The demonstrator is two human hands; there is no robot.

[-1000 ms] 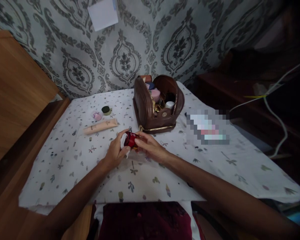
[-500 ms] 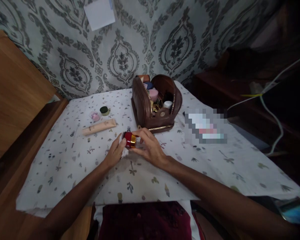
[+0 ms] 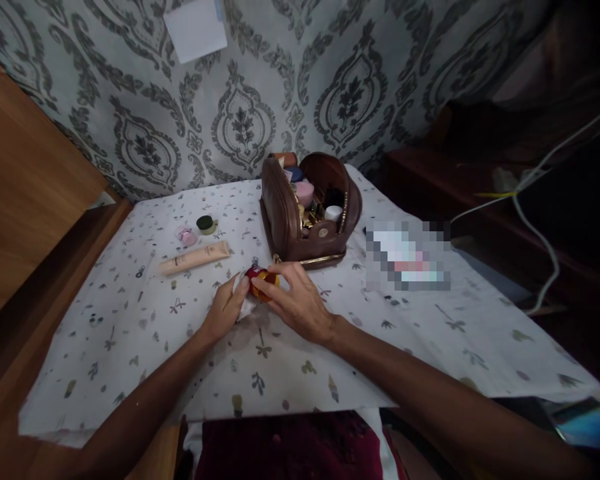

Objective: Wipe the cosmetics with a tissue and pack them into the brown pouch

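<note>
Head view, left to right: a small pink round container point(image 3: 187, 236), a long beige plastic tube point(image 3: 195, 259) and a dark-green-lidded round pot point(image 3: 206, 225) lie out on the printed cloth. The left hand's point(image 3: 224, 310) fingers press white tissue point(image 3: 245, 309) against a glossy red-and-gold jar point(image 3: 263, 274); the right hand point(image 3: 304, 307) pinches its gold end, fingers slightly spread. Behind, an unzipped brown leather bag point(image 3: 285, 230) holds more containers; how much is left cannot be told.
</note>
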